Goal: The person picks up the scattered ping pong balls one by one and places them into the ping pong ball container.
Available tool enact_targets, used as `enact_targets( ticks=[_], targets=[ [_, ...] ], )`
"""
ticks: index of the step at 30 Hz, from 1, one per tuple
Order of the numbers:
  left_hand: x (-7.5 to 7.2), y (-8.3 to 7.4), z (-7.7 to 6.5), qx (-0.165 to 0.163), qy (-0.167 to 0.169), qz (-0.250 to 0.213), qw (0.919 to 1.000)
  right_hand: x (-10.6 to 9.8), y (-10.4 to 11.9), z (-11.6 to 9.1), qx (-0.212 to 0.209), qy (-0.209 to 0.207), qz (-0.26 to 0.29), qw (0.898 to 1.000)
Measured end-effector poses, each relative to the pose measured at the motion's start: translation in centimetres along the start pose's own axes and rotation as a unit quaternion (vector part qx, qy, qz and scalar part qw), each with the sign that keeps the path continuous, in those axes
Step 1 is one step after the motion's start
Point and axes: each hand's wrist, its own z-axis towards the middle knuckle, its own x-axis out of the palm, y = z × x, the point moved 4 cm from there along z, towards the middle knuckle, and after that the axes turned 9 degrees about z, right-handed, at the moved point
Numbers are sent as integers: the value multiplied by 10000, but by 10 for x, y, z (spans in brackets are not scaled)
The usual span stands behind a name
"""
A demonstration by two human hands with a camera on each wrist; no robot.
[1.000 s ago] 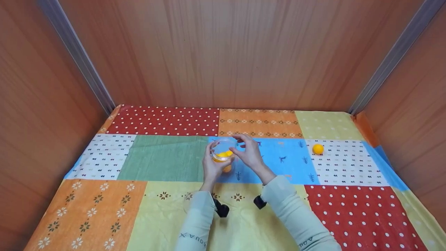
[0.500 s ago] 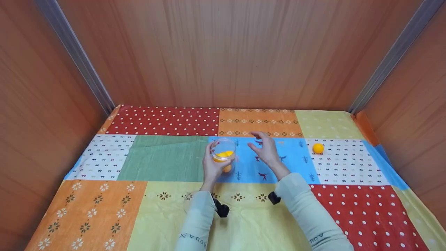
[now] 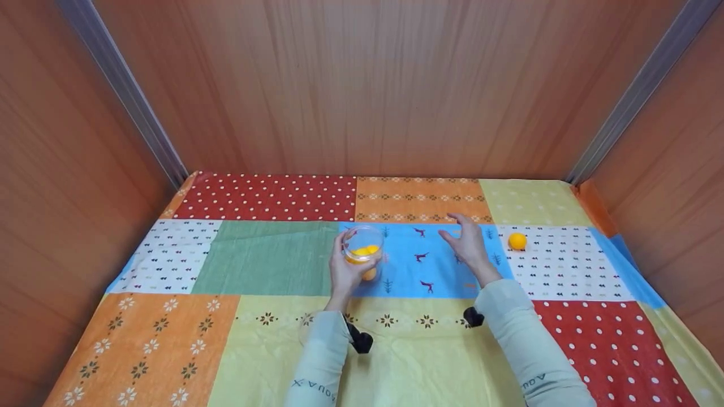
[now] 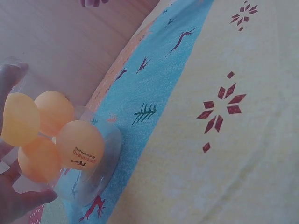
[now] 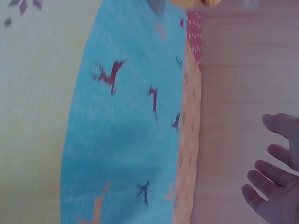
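My left hand (image 3: 343,274) grips a clear plastic jar (image 3: 363,234), thumb on its near right side. Inside lie several orange ping-pong balls (image 4: 80,144), one with printed lettering facing the left wrist view. The jar's round base (image 4: 110,161) is close over the blue part of the cloth. My right hand (image 3: 470,246) hovers to the right with thumb and fingers spread apart and nothing between them; its fingers also show in the right wrist view. Further right, a single orange ping-pong ball (image 3: 517,241) lies on the white patterned patch, a short way from that hand.
A patchwork-print tablecloth (image 3: 271,257) covers the table. Wood-grain panels (image 3: 396,85) stand at the back and both sides. Beside the left forearm, a clear round lid-like disc (image 3: 305,330) lies partly behind the sleeve.
My right hand has left the jar's rim and moved right, towards the single ball, fingers spread. My left hand and the jar have stayed in place.
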Motion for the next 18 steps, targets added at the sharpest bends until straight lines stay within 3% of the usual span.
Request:
enact_targets(
  ticks=[18],
  targets=[
    [-1,-2,-1,-82,19,66,9999,-46,-57,1,869,-16,-659,9940]
  ],
)
